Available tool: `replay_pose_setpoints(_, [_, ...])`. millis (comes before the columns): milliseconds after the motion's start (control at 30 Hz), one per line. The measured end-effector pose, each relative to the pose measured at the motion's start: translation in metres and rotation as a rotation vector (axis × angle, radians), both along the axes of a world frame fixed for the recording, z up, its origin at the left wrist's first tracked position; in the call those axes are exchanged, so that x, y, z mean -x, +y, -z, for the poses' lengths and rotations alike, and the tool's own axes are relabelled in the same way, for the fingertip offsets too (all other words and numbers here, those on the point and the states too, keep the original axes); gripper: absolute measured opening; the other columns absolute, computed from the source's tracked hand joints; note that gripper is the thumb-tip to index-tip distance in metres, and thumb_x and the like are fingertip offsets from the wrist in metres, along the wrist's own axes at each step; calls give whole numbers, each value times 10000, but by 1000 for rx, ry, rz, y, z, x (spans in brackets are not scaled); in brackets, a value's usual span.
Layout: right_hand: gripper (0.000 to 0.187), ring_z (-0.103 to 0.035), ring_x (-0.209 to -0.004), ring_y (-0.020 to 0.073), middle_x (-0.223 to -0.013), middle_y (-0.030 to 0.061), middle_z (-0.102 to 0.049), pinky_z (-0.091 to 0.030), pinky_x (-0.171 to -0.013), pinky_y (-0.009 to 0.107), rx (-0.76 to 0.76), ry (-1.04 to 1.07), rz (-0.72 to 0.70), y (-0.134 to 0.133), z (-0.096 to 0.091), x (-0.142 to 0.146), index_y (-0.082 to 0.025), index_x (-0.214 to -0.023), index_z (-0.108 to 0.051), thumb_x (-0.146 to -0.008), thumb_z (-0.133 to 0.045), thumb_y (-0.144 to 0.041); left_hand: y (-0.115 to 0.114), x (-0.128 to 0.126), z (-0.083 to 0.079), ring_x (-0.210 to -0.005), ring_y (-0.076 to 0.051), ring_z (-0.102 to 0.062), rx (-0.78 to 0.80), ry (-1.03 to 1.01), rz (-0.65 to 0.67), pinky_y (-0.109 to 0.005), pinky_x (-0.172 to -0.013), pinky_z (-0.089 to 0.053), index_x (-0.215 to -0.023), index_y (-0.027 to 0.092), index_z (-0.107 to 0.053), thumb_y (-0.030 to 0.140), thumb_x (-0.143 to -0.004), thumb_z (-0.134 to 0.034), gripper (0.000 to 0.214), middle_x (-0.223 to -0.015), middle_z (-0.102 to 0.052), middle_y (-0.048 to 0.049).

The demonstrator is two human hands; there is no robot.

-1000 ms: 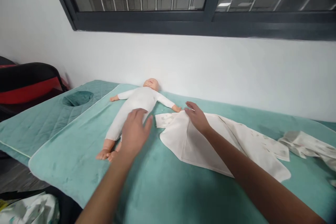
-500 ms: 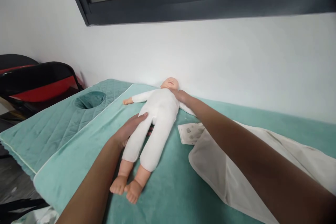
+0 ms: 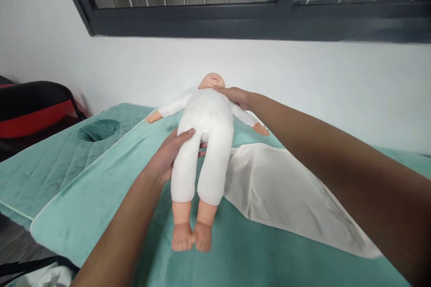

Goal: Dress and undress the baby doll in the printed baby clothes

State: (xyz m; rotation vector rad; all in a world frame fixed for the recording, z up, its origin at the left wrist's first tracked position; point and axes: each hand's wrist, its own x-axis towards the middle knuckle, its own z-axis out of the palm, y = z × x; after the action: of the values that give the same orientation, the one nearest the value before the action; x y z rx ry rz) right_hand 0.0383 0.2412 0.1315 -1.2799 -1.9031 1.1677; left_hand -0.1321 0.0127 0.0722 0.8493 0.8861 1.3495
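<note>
Head view. Both hands hold the doll [image 3: 207, 121], face up, above the bed [image 3: 101, 184].

Left hand [image 3: 168, 157]: closed around the doll's hip and upper thigh from the left side. The thumb lies across the front of the white suit; fingertips show between the legs.

Right hand [image 3: 235, 95]: cupped at the neck and shoulder, just below the chin. The thumb side rests on the chest; the fingers run behind the neck, out of sight.

Doll: tilted, head high and towards the wall [image 3: 336, 85], bare feet low and towards the camera. Arms spread to both sides. Legs hang together, feet touching each other. The upper body is clear of the bed; cannot tell whether the feet touch the cover.

Cloth [image 3: 279, 188]: white, spread flat on the teal cover just right of the doll. Its near edge passes under the doll's right side.

Bed: teal cover, with a quilted end at left that has a face hole [image 3: 97, 129].

Surroundings: a black and red chair [image 3: 30, 107] stands left of the bed. A dark-framed window [image 3: 235, 22] with bars is set in the wall above.
</note>
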Motion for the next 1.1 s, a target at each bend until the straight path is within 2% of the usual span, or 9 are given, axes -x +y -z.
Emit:
replay_pose_setpoints(133, [703, -646, -1050, 278, -1173, 141, -683, -510, -947, 420, 66, -30, -20, -32, -29, -81, -118, -1142, -654, -750, -645, -701, -13, -78, -8, -933, -264, -710, 22, -63, 33, -433, -821, -598, -1320, 198, -485, 337, -816, -699, 564, -1182, -675, -141])
replay_pose_setpoints(233, [659, -642, -1070, 280, -1191, 119, -687, -504, -962, 410, 51, -104, -6, -64, -28, -139, -162, -1155, -674, -762, -639, -691, -27, -139, 0, -941, -263, -711, 51, -96, 95, -437, -830, -599, -1293, 231, -488, 339, -809, -706, 542, -1187, -677, -127])
replay_pose_setpoints(367, [537, -621, -1128, 263, -1282, 99, -645, -492, -974, 379, -25, -141, -22, -102, -1, -202, -178, -1255, -633, -894, -552, -568, -47, -196, 27, -953, -279, -708, 103, -102, 172, -462, -816, -601, -1281, 251, -498, 368, -808, -699, 527, -1198, -671, -125])
replay_pose_setpoints(533, [565, -599, -1171, 286, -1308, 95, -628, -466, -999, 375, -35, -193, 1, -122, 48, -247, -188, -1298, -610, -915, -482, -584, -60, -227, 65, -899, -259, -714, 198, -79, 216, -440, -795, -602, -1266, 255, -513, 379, -789, -709, 530, -1138, -683, -113])
replay_pose_setpoints(667, [633, -554, -1232, 292, -1392, 96, -560, -452, -1007, 381, -102, -247, 40, -122, 77, -259, -203, -1397, -507, -911, -456, -606, -68, -235, 82, -839, -237, -706, 255, -28, 215, -404, -749, -596, -1262, 256, -517, 373, -792, -700, 518, -1067, -694, -98])
replay_pose_setpoints(800, [821, -603, -1123, 346, -1278, 205, -612, -453, -923, 435, -160, -614, 262, -127, 86, -271, -138, -1515, -281, -914, -327, -695, -63, -219, 84, -821, -193, -683, 262, 108, 197, -323, -735, -567, -1210, 252, -565, 511, -831, -628, 462, -1031, -699, -80])
replay_pose_setpoints(933, [622, -594, -1053, 331, -1161, 196, -625, -412, -889, 429, -587, -895, 440, -141, 73, -258, -137, -1406, -424, -983, -260, -563, -21, -191, 80, -657, -170, -633, 75, 664, 160, -299, -628, -525, -931, 176, -653, 486, -903, -474, 359, -832, -687, -66])
replay_pose_setpoints(1000, [474, -576, -1041, 285, -1162, 160, -608, -412, -860, 379, -762, -861, 355, -144, 66, -230, -161, -1261, -538, -1008, -266, -455, 5, -187, 79, -719, -206, -655, -150, 1045, 122, -339, -700, -521, -894, 170, -659, 332, -926, -415, 295, -845, -697, -90])
replay_pose_setpoints(1100, [342, -554, -1032, 265, -1162, 133, -599, -412, -838, 359, -854, -887, -79, -138, 67, -170, -165, -1181, -574, -968, -428, -389, 34, -193, 84, -873, -302, -676, -363, 1387, 139, -420, -806, -495, -951, 142, -667, 126, -854, -428, 258, -944, -705, -175])
